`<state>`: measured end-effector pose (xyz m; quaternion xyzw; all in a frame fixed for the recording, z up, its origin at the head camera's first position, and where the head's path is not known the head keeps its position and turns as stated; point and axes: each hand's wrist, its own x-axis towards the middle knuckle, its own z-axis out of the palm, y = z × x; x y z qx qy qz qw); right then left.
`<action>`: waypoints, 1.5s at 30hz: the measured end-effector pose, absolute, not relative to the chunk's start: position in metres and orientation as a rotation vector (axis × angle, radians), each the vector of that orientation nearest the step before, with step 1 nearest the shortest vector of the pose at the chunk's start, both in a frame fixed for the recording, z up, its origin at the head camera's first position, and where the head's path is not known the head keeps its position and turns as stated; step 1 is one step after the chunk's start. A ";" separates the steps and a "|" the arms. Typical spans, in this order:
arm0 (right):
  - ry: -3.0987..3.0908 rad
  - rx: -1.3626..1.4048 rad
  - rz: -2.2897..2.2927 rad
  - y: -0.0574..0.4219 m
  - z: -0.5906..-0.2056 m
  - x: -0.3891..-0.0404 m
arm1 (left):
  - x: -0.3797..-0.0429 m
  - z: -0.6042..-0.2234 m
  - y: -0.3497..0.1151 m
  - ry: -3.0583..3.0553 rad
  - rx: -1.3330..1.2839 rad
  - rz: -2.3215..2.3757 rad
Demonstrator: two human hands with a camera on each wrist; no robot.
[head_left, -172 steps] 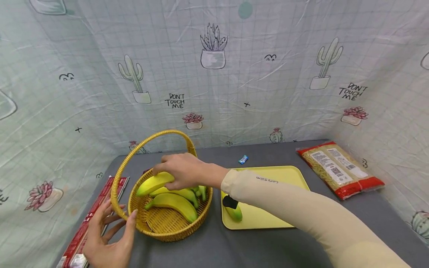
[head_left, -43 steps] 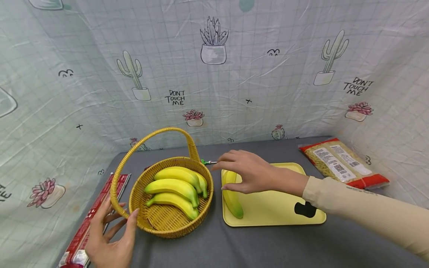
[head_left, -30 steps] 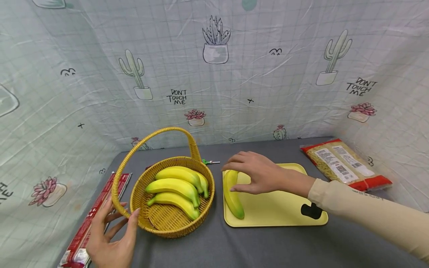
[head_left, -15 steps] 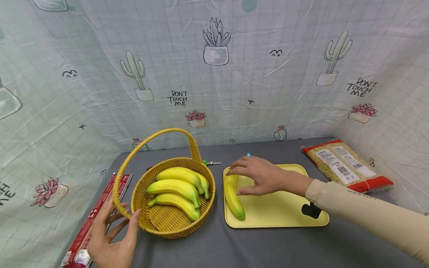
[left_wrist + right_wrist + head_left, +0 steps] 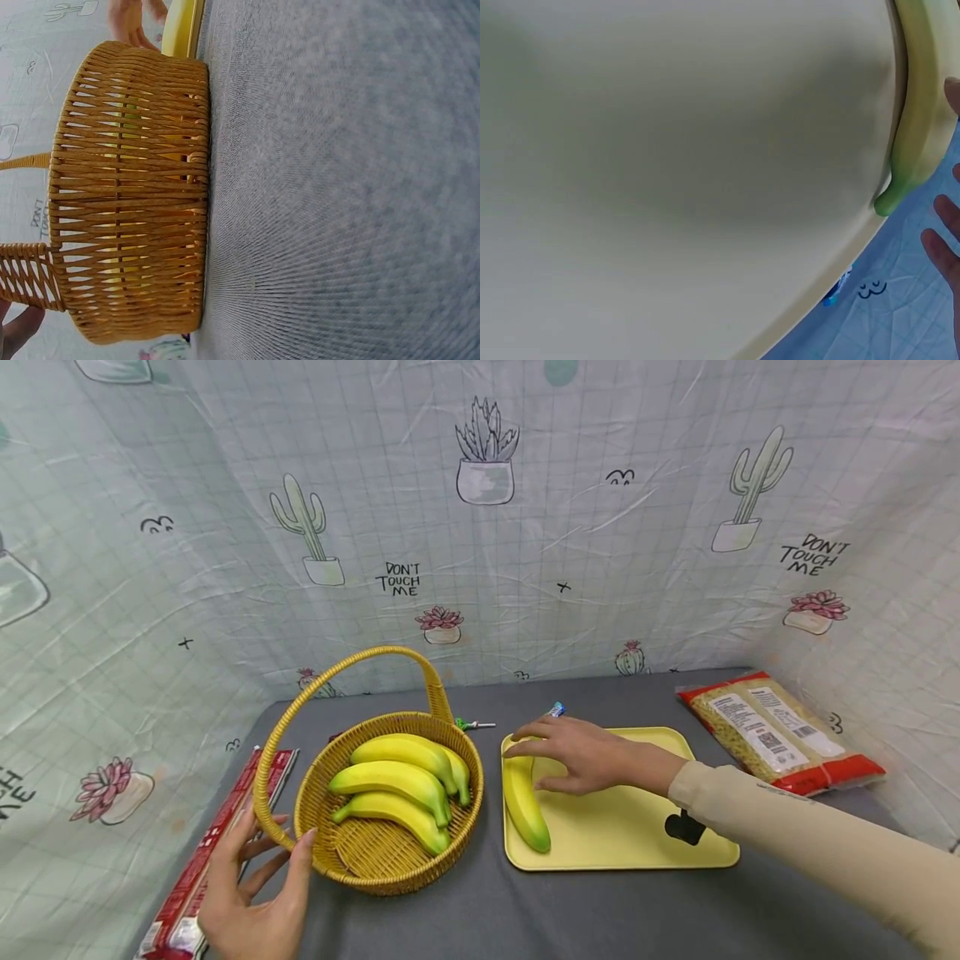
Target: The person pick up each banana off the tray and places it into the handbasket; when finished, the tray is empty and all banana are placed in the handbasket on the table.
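My left hand [image 5: 255, 902] pinches the near foot of the handle [image 5: 264, 777] of a yellow wicker basket [image 5: 386, 883], thumb in front and fingers behind. Inside the basket several yellow bananas [image 5: 386, 779] lie side by side, green at their tips. The left wrist view shows the basket wall [image 5: 131, 195] from the side, standing on the cloth. My right hand [image 5: 588, 756] hovers over a pale yellow tray [image 5: 622, 839], fingers spread and loosely bent above the upper end of a single banana [image 5: 527, 818]. That banana [image 5: 922, 97] lies along the tray's left edge, thumb close beside it.
A red-ended bag [image 5: 780, 731] of grain-like food lies at the back right. Long red packets [image 5: 217, 852] are left of the basket. A small blue wrapper [image 5: 556, 709] and a green-and-white stick [image 5: 472, 724] lie behind. A printed curtain surrounds the grey table.
Earlier the right hand held a banana in the basket; that banana now lies with the others. The right hand has moved over to the tray's banana. The left hand stays at the handle.
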<state>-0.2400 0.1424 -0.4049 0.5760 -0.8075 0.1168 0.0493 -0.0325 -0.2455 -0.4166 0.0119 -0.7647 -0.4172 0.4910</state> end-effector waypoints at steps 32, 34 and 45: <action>-2.423 1.836 0.337 0.145 -0.428 -0.238 | -0.030 -0.411 -0.242 -1.901 0.055 -0.999; -2.426 1.835 0.340 0.147 -0.429 -0.237 | -0.030 -0.411 -0.241 -1.903 0.058 -0.992; -2.377 1.818 0.338 0.155 -0.432 -0.235 | -0.030 -0.412 -0.242 -1.898 0.055 -0.991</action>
